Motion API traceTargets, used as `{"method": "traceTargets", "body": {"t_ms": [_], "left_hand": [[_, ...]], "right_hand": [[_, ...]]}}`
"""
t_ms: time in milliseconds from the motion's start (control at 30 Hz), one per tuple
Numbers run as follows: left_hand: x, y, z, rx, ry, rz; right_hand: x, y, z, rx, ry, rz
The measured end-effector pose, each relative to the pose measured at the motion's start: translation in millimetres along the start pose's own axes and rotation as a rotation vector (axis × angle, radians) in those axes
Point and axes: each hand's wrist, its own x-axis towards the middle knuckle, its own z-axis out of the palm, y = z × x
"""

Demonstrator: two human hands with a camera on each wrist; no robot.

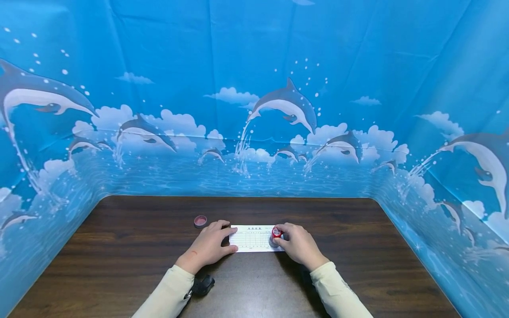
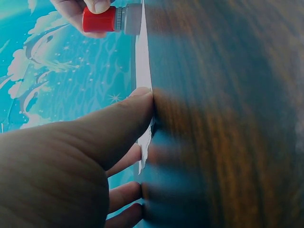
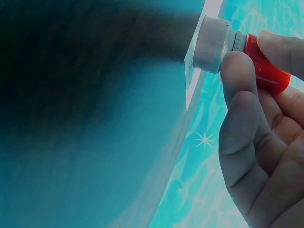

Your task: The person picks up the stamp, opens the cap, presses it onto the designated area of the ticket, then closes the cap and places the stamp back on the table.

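A white printed form (image 1: 250,239) with a ruled grid lies flat on the dark table. My left hand (image 1: 212,244) rests at its left end, thumb and fingers spread and fairly straight. In the left wrist view the thumb (image 2: 118,114) presses on the paper's near edge. At the form's right end, my right hand (image 1: 299,244) pinches a round stamp (image 1: 276,232) by its red handle. The right wrist view shows the stamp's clear greyish base (image 3: 211,45) standing against the paper, its printing face hidden.
A small round reddish cap (image 1: 200,221) lies on the wooden table (image 1: 159,212), beyond and left of my left hand. A blue dolphin-print sheet (image 1: 191,88) walls the table at the back and both sides. A black device (image 1: 203,285) sits at the left wrist.
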Motion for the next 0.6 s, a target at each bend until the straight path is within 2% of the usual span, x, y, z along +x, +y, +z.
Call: {"method": "traceTargets", "body": {"t_ms": [600], "left_hand": [[1.2, -0.8, 0.0, 0.005, -0.004, -0.007]], "right_hand": [[1.8, 2.0, 0.4, 0.007, 0.007, -0.015]]}}
